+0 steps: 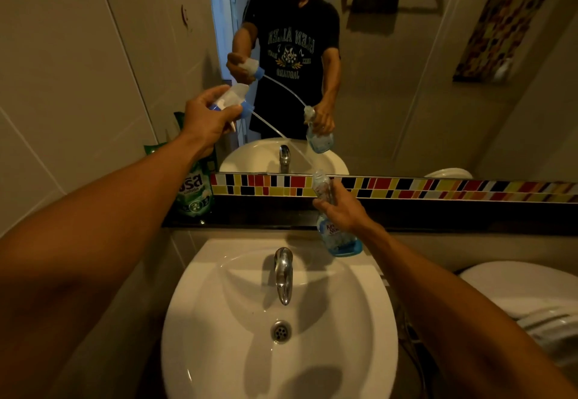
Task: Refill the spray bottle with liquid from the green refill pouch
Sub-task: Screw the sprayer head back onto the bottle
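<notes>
The spray bottle [336,226], clasped in the right hand [342,211] over the sink [219,351], risked drips from the dip tube [281,136] trailing toward 5 o'clock from the sprayer head [233,101] clutched in the left hand [206,120].

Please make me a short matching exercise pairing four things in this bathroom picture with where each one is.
Things:
1. spray head
2. spray bottle
3. green refill pouch
4. tap

Places:
A. standing on the dark ledge by the left wall
B. held in the right hand, neck open
C. fixed at the back of the white basin
D. held up in the left hand, tube trailing

Pairs: 1-D, 2-B, 3-A, 4-C
</notes>
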